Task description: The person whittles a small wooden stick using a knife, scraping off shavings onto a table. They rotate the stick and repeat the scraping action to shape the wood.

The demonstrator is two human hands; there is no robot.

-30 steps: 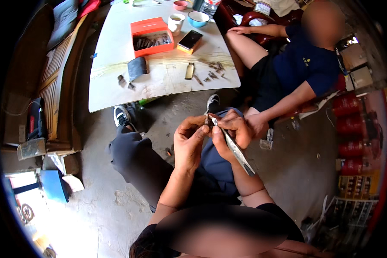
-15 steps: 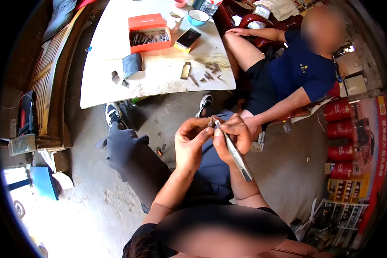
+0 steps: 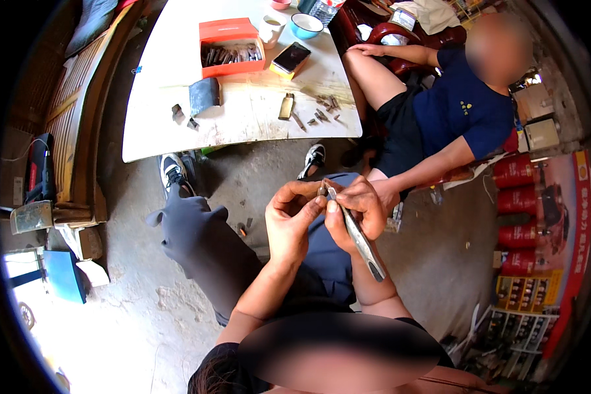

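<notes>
Over my lap, my left hand [image 3: 287,220] pinches a small brownish piece [image 3: 322,190] between thumb and forefinger. What that piece is, I cannot make out. My right hand [image 3: 361,209] is closed round a slim utility knife [image 3: 363,248] with a grey metal handle. The knife's pale front end meets the small piece between the fingertips, while its handle slants down to the right past my palm. Both hands are close together, fingertips nearly touching.
Ahead, a white table [image 3: 151,141] bears an orange box [image 3: 233,69] of small dark pieces, a phone [image 3: 291,58], a cup [image 3: 270,33], a blue bowl [image 3: 306,26], dark sandpaper-like sheet [image 3: 205,98] and scattered small bits [image 3: 322,115]. A seated person [image 3: 456,105] is close at right. Wooden bench [image 3: 79,111] at left.
The table and the person have shifted slightly in the picture. My hands keep nearly the same place and grip, with the knife still against the small piece.
</notes>
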